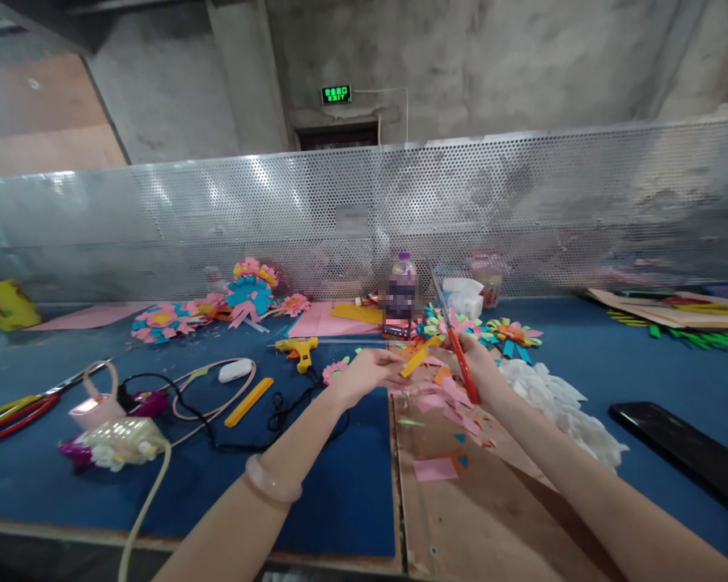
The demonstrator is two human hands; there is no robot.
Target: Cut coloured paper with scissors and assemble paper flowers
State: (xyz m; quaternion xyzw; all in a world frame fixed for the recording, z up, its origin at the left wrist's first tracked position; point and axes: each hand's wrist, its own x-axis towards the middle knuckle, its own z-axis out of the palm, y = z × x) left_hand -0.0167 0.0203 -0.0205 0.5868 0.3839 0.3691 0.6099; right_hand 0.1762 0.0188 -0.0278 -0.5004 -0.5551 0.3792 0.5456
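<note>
My left hand point(373, 373) pinches one end of a folded yellow paper strip point(420, 357) above the middle of the table. On the other side, my right hand point(474, 362) is closed round red-handled scissors point(461, 356), whose long blades point up and away. The fingers of my right hand are close to the strip's far end; whether they touch it I cannot tell. Beneath both hands lie scattered pink, orange and blue paper scraps point(446, 404). Another yellow strip point(248, 402) rests on the blue mat at the left.
A yellow glue gun point(300, 349) with a black cord, paper flowers point(248, 291), and a purple-capped bottle point(403, 287) stand behind. At left are larger scissors point(33, 404) and cables. Crumpled white tissue point(558, 408) and a black phone point(683, 449) lie right. A perforated metal screen point(218, 218) borders the back.
</note>
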